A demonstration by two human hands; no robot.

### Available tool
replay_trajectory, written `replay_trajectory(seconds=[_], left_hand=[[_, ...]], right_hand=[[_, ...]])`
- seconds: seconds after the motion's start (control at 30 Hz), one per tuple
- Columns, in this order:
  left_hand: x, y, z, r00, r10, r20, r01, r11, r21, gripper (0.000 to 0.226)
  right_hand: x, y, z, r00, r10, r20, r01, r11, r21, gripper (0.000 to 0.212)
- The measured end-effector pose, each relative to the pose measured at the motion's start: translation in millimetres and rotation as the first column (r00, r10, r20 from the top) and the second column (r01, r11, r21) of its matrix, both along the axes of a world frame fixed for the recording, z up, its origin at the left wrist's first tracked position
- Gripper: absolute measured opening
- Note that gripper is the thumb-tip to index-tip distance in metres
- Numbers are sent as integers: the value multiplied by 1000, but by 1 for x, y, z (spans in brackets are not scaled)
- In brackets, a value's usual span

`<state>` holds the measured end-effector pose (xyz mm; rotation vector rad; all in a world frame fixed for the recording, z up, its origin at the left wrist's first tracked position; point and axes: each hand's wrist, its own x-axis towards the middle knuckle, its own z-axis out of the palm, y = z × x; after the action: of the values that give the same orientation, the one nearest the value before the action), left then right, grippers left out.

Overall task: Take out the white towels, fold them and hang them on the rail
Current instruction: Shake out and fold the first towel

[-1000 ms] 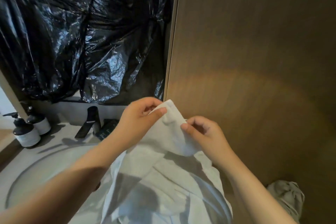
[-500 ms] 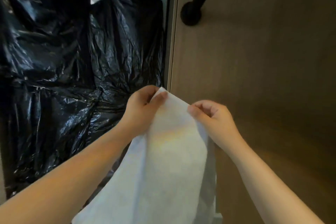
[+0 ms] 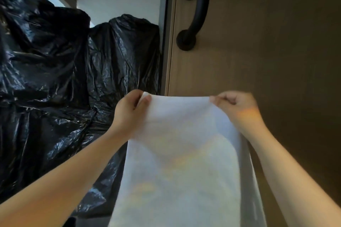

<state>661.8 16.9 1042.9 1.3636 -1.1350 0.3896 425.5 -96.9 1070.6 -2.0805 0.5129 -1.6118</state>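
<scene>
Left grip, right grip pinch towel, rail

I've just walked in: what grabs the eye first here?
A white towel hangs stretched in the centre, its top corners pinched by the left hand and the right hand. Crinkled black plastic fills the left side; a black rail sits on the wooden panel above the towel.

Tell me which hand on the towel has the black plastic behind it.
The left hand, pinching the white towel at its upper left corner, has black plastic behind it; the right hand is backed by the wood panel.
</scene>
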Motion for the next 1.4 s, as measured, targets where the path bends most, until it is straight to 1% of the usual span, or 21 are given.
replay_trajectory(seconds=[0.1,0.17,0.2,0.27,0.33,0.47,0.53,0.6,0.67,0.77,0.87,0.97,1.03,1.1,1.2,1.3,1.4], left_hand=[[-1,-2,4,995,1,-97,-5,999,-44,27],[0,-2,6,987,1,-159,-7,999,-38,29],[1,-1,5,986,7,-166,-12,999,-34,30],[1,2,5,988,22,-153,-29,999,-39,31],[0,6,5,993,24,-118,-32,997,-68,32],[1,10,5,999,40,-29,-42,995,-90,34],[4,11,-1,998,58,-17,-59,996,-73,33],[9,11,-12,996,80,-40,-81,996,-39,27],[13,11,-20,993,105,-57,-105,994,-6,26],[12,9,-22,990,130,-61,-129,991,19,28],[7,9,-17,990,121,-74,-121,993,12,19],[2,11,-17,989,142,-27,-143,990,-7,18],[-4,12,-17,989,149,-20,-149,989,-1,22],[-11,15,-16,988,153,-13,-153,988,10,26],[-26,21,-13,995,99,-26,-100,994,-37,13],[-44,27,-12,995,-40,-88,29,991,-128,14],[-59,29,-12,988,-151,-44,145,983,-109,10]], right_hand=[[10,4,31,997,-46,-60,36,987,-155,11],[13,7,33,991,-54,-118,30,980,-198,10],[14,6,31,989,-72,-132,44,977,-207,11],[11,4,26,979,-139,-148,105,970,-221,13],[6,1,17,961,-189,-199,144,964,-223,18],[-4,-4,-4,948,-157,-277,116,980,-160,27],[-10,-8,-14,950,-152,-272,123,985,-118,30],[-18,-11,-24,953,-147,-264,133,989,-70,31],[-27,-15,-31,953,-128,-273,125,992,-31,29],[-39,-19,-37,955,-116,-272,118,993,-8,24],[-48,-20,-39,962,-116,-247,122,992,13,22],[-49,-15,-39,971,-135,-196,133,991,-25,22],[-45,-7,-34,978,-162,-134,152,985,-77,24],[-39,4,-24,981,-160,-113,147,983,-113,24],[-30,18,-12,990,-76,-119,62,991,-119,23],[-22,25,-8,994,29,-108,-40,995,-96,22],[-16,31,-9,988,92,-126,-103,991,-87,25]])
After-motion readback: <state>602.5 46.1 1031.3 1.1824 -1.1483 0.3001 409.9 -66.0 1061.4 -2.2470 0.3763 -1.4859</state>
